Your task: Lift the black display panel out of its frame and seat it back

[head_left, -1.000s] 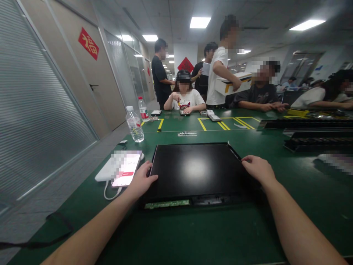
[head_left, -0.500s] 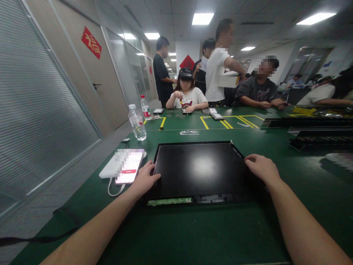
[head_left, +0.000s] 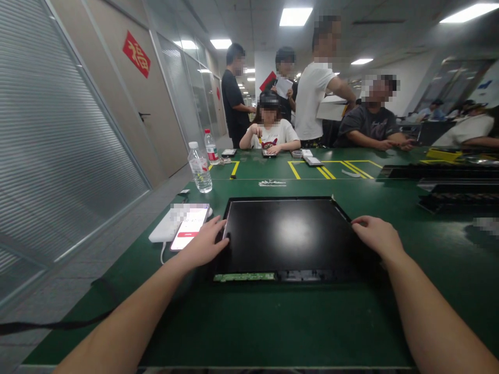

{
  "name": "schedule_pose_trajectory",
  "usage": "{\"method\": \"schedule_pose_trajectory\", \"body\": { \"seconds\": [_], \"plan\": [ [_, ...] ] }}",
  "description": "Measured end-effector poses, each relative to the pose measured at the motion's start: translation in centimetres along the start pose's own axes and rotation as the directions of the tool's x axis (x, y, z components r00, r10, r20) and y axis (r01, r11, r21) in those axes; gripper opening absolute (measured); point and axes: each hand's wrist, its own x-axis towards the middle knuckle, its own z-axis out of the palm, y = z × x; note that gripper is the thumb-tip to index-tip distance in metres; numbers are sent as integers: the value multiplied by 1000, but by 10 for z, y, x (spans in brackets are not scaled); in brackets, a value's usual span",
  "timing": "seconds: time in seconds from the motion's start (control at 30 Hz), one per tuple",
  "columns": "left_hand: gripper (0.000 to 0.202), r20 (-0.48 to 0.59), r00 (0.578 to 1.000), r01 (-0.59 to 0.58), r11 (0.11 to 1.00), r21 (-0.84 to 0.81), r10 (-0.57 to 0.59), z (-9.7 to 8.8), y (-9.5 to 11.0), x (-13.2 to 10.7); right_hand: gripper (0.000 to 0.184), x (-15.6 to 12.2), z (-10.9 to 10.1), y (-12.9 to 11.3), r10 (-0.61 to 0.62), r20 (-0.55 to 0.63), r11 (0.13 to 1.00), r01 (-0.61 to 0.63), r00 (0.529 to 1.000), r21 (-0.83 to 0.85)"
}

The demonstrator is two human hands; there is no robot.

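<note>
A flat black display panel (head_left: pixel 280 234) lies face up on the green table. A strip of green circuit board (head_left: pixel 245 277) is exposed along its near edge. My left hand (head_left: pixel 206 241) holds the panel's left edge, thumb on the rim and fingers along the side. At the right edge, my right hand (head_left: pixel 376 236) pinches the frame between thumb and curled fingers; its fingertips are partly hidden. Just left of my left hand, a lit phone (head_left: pixel 191 228) rests against a white box-like item (head_left: pixel 161 228), with a white cable beside it.
Two water bottles, a near one (head_left: pixel 200 169) and a red-capped one (head_left: pixel 211 148), stand at the back left. White scraps (head_left: pixel 272 183) lie beyond the panel. Long black frame strips (head_left: pixel 460 189) are at the right. A person (head_left: pixel 277 132) works across the table; others stand or sit behind.
The whole view has shifted slightly, so the scene sits a little to the right and higher. Both hands stay at the panel's edges. A standing person at the back has turned.
</note>
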Motion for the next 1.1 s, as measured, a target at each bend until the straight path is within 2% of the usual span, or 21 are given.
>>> {"method": "schedule_pose_trajectory", "body": {
  "seconds": [0.1, 0.27, 0.53, 0.67, 0.9, 1.1],
  "plan": [
    [62, 6, 997, -80, 995, 51, 80, -10, 0, -4, 45, 1, 0, 0, 2, 7, 1000, -2, 1000, -6],
    [62, 139, 978, -166, 985, 52, 157, -18, 9, -12, 44, 3, 1, 1, -2, 3, 1000, 2, 1000, 5],
    [68, 293, 926, -206, 969, -136, 238, -29, 12, -18, 38, 3, 3, 2, -9, -46, 1000, 9, 999, 0],
    [66, 311, 906, -247, 955, -162, 287, -28, 11, -19, 38, 3, 4, 3, -20, -56, 1000, 19, 998, -15],
    [69, 329, 904, -235, 960, -151, 273, -27, 14, -19, 41, 2, 2, 1, -10, -23, 1000, 10, 1000, -14],
    [66, 342, 882, -271, 943, -195, 325, -25, 14, -19, 38, 1, 1, 0, -14, -29, 1000, 13, 999, -16]
  ]
}}
